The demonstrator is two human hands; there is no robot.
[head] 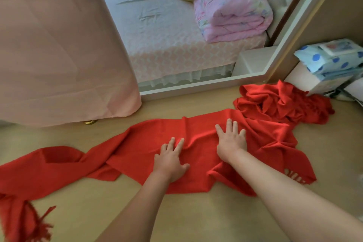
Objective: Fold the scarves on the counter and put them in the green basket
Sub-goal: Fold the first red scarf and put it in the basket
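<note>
A long red scarf (141, 143) lies stretched across the pale wooden counter (176, 216), running from a tasselled end (39, 222) at the near left corner towards the far right. There it meets a crumpled heap of red cloth (279, 104). I cannot tell whether that heap is the same scarf or a second one. Another fringed edge (294, 178) shows on the right, just beside the right forearm. Both hands lie flat on the middle of the scarf, pinching nothing. The left hand (170, 163) presses down palm first with its fingers slightly parted and thumb out to the side. The right hand (230, 141) is a little farther back, with its fingers fanned wide on the fabric. The cloth between the two hands shows a few soft creases. A big pink drape (59, 45) hangs over the counter's far left. To its right stands a white frame (196, 84), in which a bed (157, 25) shows with a folded pink quilt (231, 6) on it. At the far right, a blue-dotted pack of wipes (332, 57) sits on a white box (302, 78), just behind the red heap.
</note>
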